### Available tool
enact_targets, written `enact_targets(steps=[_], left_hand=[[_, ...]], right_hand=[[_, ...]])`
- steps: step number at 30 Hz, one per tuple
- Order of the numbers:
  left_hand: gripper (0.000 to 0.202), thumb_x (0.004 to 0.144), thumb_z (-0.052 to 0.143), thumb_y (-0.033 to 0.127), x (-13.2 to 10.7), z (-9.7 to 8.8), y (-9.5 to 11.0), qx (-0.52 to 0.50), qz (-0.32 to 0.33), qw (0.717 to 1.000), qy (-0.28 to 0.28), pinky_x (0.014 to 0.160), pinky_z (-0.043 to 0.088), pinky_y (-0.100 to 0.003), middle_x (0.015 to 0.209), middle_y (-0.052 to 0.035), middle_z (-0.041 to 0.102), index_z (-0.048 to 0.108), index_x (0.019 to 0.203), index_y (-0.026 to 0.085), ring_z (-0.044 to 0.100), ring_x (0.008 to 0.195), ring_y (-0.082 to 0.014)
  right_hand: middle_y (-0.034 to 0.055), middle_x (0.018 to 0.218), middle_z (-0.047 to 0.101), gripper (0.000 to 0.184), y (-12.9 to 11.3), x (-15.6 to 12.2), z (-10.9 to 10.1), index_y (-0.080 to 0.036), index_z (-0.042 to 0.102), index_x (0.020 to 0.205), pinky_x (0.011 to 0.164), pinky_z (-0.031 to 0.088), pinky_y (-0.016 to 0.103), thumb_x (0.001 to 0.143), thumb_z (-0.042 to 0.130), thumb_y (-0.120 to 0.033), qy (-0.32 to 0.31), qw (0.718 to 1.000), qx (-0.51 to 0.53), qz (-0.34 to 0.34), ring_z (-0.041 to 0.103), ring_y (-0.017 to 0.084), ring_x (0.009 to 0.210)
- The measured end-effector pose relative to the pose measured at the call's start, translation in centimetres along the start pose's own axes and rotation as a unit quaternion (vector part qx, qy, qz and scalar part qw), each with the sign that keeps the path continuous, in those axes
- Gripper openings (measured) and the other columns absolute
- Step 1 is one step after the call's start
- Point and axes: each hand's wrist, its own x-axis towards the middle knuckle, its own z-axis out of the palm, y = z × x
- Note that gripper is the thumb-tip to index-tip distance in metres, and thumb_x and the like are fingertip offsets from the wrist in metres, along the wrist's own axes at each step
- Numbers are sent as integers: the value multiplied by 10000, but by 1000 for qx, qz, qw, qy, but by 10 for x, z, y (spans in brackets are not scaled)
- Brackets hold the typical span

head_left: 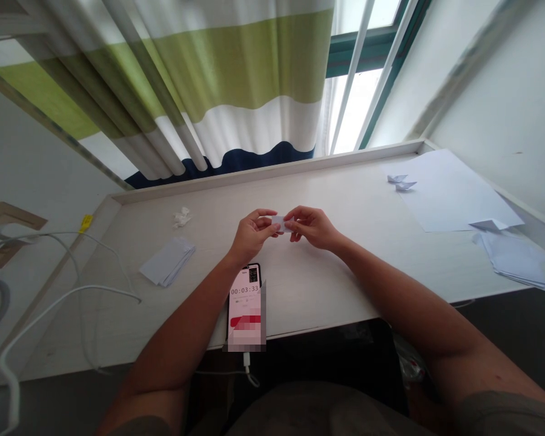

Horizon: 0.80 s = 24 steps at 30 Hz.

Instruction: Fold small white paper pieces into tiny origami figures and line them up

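**Scene:** Two bare forearms reach in over a white surface beneath a window, seen from the worker's own head.

**Arms:** Both angle inward from the lower corners of the frame, elbows wide, meeting at the middle of the surface.

**Left hand:** Raised with the palm turned inward, fingers curled toward the right hand.

**Right hand:** Held level with the left, fingers bent and reaching across to meet it.

**Grip:** Both hands clenched on the paper, pinching it from either side between thumbs and fingertips.

**Held item:** A small folded paper piece, pale white, sits between the hands, partly hidden by the fingers, above the surface at its centre.

**At 2 o'clock:** Two small folded paper boats lie on a flat white sheet.

**At 4 o'clock:** A loose pile of folded paper lies near the sheet's lower edge.

**At 8 o'clock:** A stack of paper slips sits on the surface.

**At 10 o'clock:** A crumpled paper scrap lies near the back edge.

**At 6 o'clock:** A smartphone shows a timer reading 00:03:33, its lower screen pixelated, a white charging cable hanging from its base.

**Backdrop:** A striped green, white and navy curtain hangs beside the window.
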Motion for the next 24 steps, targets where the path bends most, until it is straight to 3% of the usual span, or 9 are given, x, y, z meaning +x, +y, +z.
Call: enact_targets(steps=[4, 14, 19, 24], left_hand=[[504, 760, 962, 304, -1, 0, 1, 7, -3, 1000, -27, 826, 626, -342, 732, 39, 716, 738, 1186, 153, 747, 747, -153], [499, 697, 1026, 318, -2, 7, -3, -41, 1, 999, -14, 894, 663, -395, 957, -52, 830, 801, 1110, 150, 798, 847, -188], [465, 707, 1027, 343, -5, 8, -3, -32, -8, 999, -39, 931, 664, -424, 975, -83, 852, 787, 1048, 139, 829, 907, -232], [441, 718, 1019, 332, -7, 9, -3, -23, -18, 998, -60, 912, 667, -404, 967, -89, 855, 766, 1022, 137, 837, 907, -235]], right_hand=[[18, 789, 766, 543, -2, -1, -1, -182, 716, 1047, 524, 597, 267, 813, 909, -632, 8, 1000, 0, 2, 729, 147, 600], [6, 761, 753, 570, -1, 1, 0, -179, 723, 1119, 516, 579, 266, 806, 925, -611, 9, 1000, 18, 4, 694, 137, 588], [58, 799, 793, 537, -1, 0, 0, -159, 781, 1044, 558, 602, 269, 802, 924, -616, -5, 1000, -5, 22, 728, 159, 663], [33, 756, 764, 513, 0, -1, 1, -157, 780, 999, 535, 595, 252, 759, 961, -572, -3, 1000, 0, 26, 725, 155, 645]])
